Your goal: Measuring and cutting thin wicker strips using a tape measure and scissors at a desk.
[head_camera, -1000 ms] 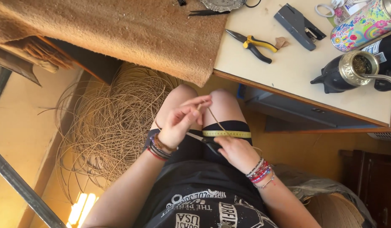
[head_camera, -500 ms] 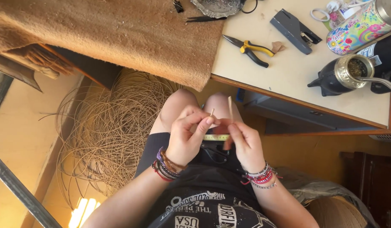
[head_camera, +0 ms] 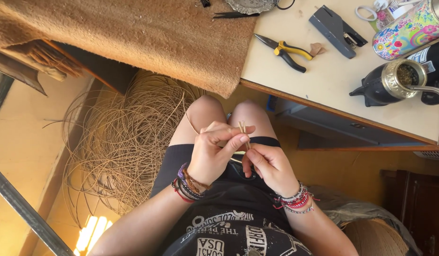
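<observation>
Over the lap, just above the knees, the left hand (head_camera: 211, 150) and right hand (head_camera: 269, 165) sit close together, both pinched on a few thin tan strands (head_camera: 241, 129) whose cut ends stick up between the fingertips. One strand trails off the left hand toward the big loose coil (head_camera: 122, 142) of the same fibre on the floor beside the left leg. The strands look light, springy and fairly stiff for their thickness, likely to kink or split if bent sharply, and smooth enough to slide through a loose pinch. A hold close to the ends, thumb against forefinger, seems the surest place, as both hands have it. On the table (head_camera: 333, 95) ahead lie pliers (head_camera: 285, 49) with yellow-and-black grips, a grey stapler (head_camera: 337, 29), a flowered flask (head_camera: 409, 29) and a dark gourd cup (head_camera: 387, 86); a brown cloth (head_camera: 134, 33) hangs over the table's left part.
</observation>
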